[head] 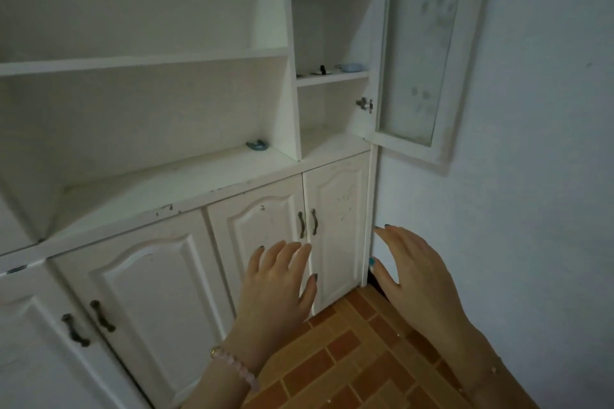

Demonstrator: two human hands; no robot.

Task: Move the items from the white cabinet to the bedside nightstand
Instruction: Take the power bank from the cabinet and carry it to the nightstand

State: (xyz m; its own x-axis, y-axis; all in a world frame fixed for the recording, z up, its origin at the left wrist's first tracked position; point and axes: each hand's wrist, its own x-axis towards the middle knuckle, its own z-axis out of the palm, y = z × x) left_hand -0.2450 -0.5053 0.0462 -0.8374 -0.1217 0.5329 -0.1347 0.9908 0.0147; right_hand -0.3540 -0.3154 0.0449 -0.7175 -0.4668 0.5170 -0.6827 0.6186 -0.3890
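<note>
The white cabinet (186, 183) fills the left and middle of the head view. On a shelf of its narrow right compartment lie a small black-and-white item (321, 70) and a pale blue pouch (352, 67). A small blue object (257, 144) lies on the wide counter shelf. My left hand (277, 282) hovers with fingers straight in front of the lower doors, holding nothing. My right hand (412, 272) is spread open near the cabinet's right edge, also holding nothing. The nightstand is not in view.
A glass-panelled cabinet door (422, 53) stands swung open against the white wall (531, 176) on the right. The lower doors (335, 229) with dark handles are closed. Brown brick-pattern floor tiles (358, 365) lie below my hands.
</note>
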